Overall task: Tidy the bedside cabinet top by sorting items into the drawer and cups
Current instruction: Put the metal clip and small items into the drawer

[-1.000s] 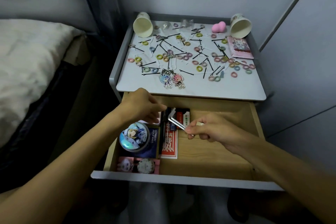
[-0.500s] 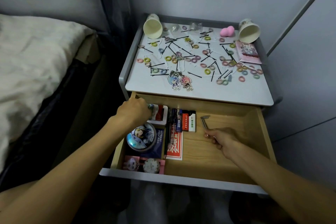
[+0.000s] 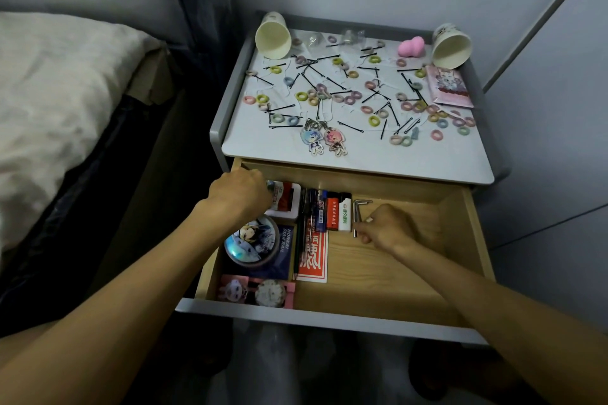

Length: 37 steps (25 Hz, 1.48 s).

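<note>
We see the drawer [image 3: 394, 276] open at lower centre, with a pink watch card [image 3: 256, 294] and a round tin [image 3: 253, 242] at its front left. Mid-frame, the left hand [image 3: 238, 199] sits knuckles up, curled over a red-and-white box [image 3: 286, 200] at the drawer's back left. Its fingers are hidden, so we cannot tell whether it grips. The right hand [image 3: 388, 227], right of centre, has curled fingers pinching the hex keys [image 3: 357, 212] by their long ends, down at the drawer floor just beside the lighters [image 3: 339, 212]. Above, the cabinet top [image 3: 394, 161] is strewn with hair ties [image 3: 301, 96] and bobby pins [image 3: 350, 126], with keychains [image 3: 324, 138] near its front edge. Two cups [image 3: 273, 39] lie tipped at its upper-left and upper-right corners.
</note>
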Available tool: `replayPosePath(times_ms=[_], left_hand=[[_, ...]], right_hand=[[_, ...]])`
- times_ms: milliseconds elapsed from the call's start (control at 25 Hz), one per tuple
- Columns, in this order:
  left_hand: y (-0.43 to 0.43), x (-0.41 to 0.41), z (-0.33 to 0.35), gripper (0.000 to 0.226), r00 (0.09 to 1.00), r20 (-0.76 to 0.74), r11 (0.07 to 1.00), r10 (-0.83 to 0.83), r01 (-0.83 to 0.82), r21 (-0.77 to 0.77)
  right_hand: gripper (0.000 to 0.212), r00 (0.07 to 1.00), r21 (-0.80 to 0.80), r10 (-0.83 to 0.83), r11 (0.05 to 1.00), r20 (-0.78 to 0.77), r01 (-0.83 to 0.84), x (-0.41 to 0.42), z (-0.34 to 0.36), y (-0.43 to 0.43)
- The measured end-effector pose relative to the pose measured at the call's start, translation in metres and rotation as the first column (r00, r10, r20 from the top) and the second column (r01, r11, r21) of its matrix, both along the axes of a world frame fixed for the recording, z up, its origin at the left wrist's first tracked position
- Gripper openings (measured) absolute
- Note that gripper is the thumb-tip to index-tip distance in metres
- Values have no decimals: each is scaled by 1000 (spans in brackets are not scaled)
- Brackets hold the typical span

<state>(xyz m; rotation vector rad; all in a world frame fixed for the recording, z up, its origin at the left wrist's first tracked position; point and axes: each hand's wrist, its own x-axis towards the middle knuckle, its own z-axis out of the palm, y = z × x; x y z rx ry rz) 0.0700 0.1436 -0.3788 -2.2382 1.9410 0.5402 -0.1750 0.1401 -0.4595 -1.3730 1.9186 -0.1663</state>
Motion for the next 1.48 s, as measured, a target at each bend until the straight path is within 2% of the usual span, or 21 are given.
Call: replayPosePath(times_ms=[120, 240, 360, 560, 720, 880, 1160, 1320, 1400, 1480], left_hand=[[-1, 0, -1, 27, 1000, -2, 1000, -1, 1, 4], [-1, -1, -1, 27, 1000, 0, 1000, -7, 7, 3], [-1, -1, -1, 28, 1000, -2, 1000, -5, 5, 1], [-1, -2, -2, 18, 1000, -30, 998, -6, 4, -57], [0, -4, -1, 20, 999, -6, 996, -33, 32, -79], [-1, -5, -1, 22, 999, 8, 996, -40, 40, -74], [0, -6, 3, 11, 999, 3, 998, -40, 40, -58], [0, -6, 5, 12, 999, 5, 997, -43, 44, -58], [0, -6, 4, 18, 999, 18, 997, -46, 47, -55], [-1, -6, 3, 22, 998, 24, 997, -50, 51, -52]], right_hand=[[20, 993, 14, 93, 996, -69, -92, -2, 2, -7], [21, 982, -43, 127, 990, -140, -134, -2, 2, -9], [21, 971, -98, 117, 985, -209, -140, 1, -1, -8], [16, 979, -160, 60, 983, -193, -92, 7, -7, -11], [17, 974, -173, 43, 981, -224, -83, 6, -8, -16], [13, 977, -206, 27, 976, -212, -72, 5, -6, -16], [15, 981, -306, 19, 949, -195, -79, 3, -10, -13], [14, 994, -310, 11, 950, -107, -44, 3, -11, -16], [13, 1000, -314, 10, 949, -15, -14, 1, -6, -15], [18, 997, -309, 71, 949, 9, -64, -4, 1, -10]])
